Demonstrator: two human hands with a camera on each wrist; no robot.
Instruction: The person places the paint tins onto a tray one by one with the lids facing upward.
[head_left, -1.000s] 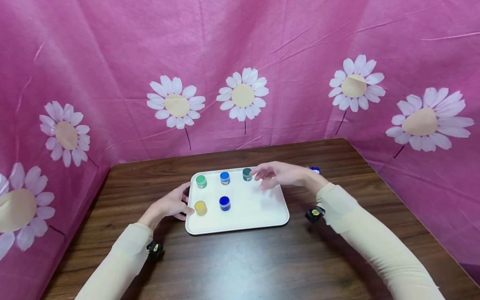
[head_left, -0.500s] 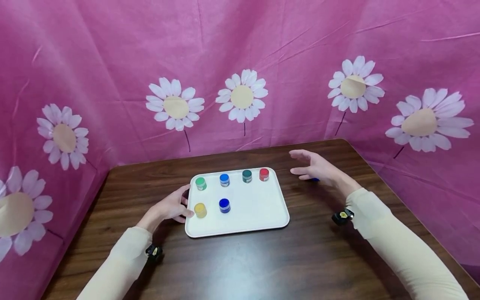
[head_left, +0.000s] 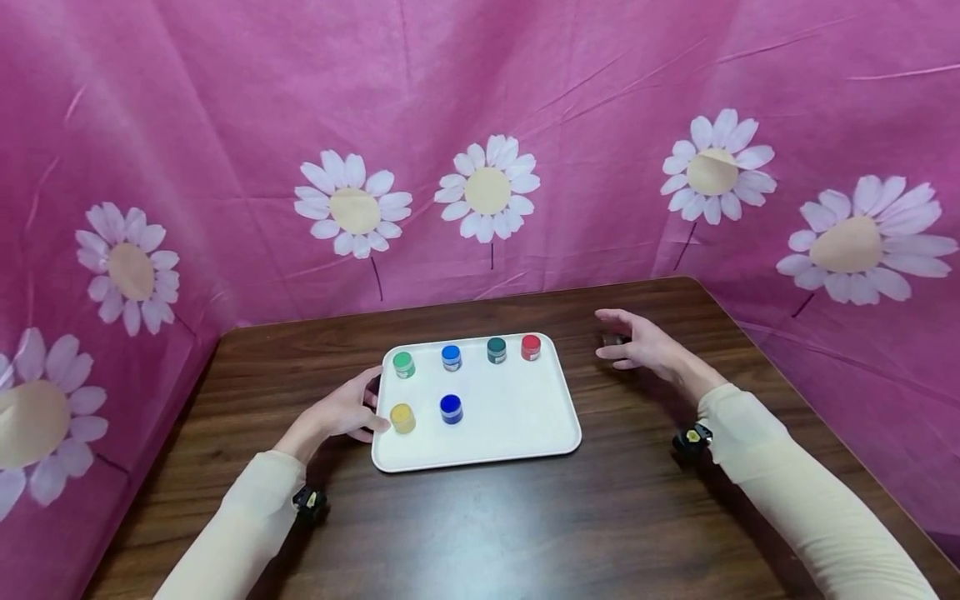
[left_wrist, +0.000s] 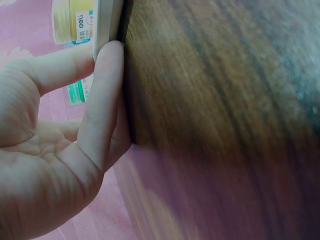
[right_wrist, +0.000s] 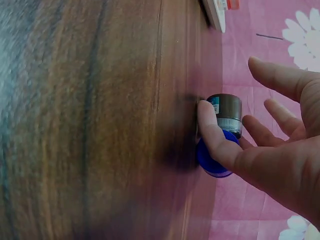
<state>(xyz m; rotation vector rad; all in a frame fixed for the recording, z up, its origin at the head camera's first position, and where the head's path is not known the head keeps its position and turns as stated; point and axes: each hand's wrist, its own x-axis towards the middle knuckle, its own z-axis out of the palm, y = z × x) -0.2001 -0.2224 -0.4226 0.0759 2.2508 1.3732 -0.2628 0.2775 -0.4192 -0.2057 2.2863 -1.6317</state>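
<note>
My left hand (head_left: 347,410) pinches the left rim of a white tray (head_left: 517,429), thumb on top near the yellow paint jar (head_left: 402,419) and fingers beneath the edge. Also on the tray stand a light green jar (head_left: 403,365), a blue jar (head_left: 452,358), a dark green jar (head_left: 497,350), a red jar (head_left: 531,347) and a dark blue jar (head_left: 451,409). Right of the tray, my right hand (head_left: 648,346) reaches with spread fingers around a dark brown jar (right_wrist: 230,107). A deep blue jar (right_wrist: 216,167) sits beside it, partly hidden behind a finger.
The brown wooden table (head_left: 480,533) extends in front of the tray. A pink cloth (head_left: 570,75) with printed white daisies hangs behind it and along both sides. A dark wrist camera (head_left: 692,439) sits at the right cuff, another camera (head_left: 309,502) at the left.
My right hand has moved right, off the tray's back right corner, to the jars on the table. The red jar behind it has come into view. My left hand stays at the rim.
</note>
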